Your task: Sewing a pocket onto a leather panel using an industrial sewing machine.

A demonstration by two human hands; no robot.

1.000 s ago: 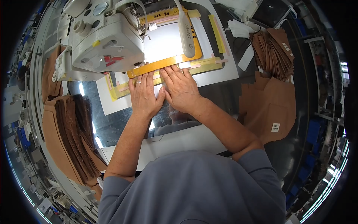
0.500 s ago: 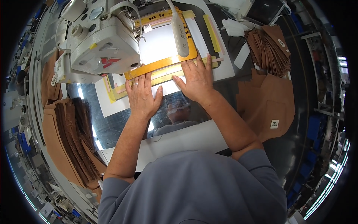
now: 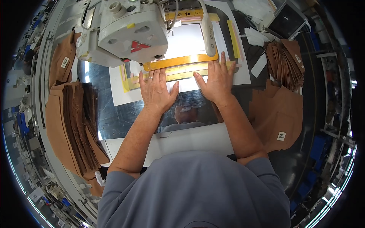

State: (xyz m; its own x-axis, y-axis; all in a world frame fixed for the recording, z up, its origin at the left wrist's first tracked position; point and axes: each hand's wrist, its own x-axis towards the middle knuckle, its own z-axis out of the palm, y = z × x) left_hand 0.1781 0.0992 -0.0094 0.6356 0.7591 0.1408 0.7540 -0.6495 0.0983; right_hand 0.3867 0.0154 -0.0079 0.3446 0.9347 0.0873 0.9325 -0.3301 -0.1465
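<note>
Both of my hands lie flat, palms down, along the near edge of a template: white sheets (image 3: 118, 97) with yellow and pink tape strips (image 3: 234, 40) under an orange-yellow frame (image 3: 181, 60). My left hand (image 3: 156, 92) has its fingertips against the frame's lower bar, thumb apart. My right hand (image 3: 216, 83) lies at the bar's right end, fingers spread over the tape. A white sewing machine head (image 3: 129, 34), with a red emblem, stands at upper left. A slim white lamp (image 3: 209, 34) hangs over the frame's right side.
Stacks of brown fabric pieces lie left (image 3: 66, 121) and upper right (image 3: 283, 62), with loose pieces (image 3: 275, 114) at lower right. Behind are a dark screen (image 3: 287, 21), cables and white items (image 3: 258, 66). The metal table (image 3: 114, 121) reflects a person.
My right hand has slid rightward, away from my left, and spread its fingers. The whole scene sits slightly differently in view as the camera moved.
</note>
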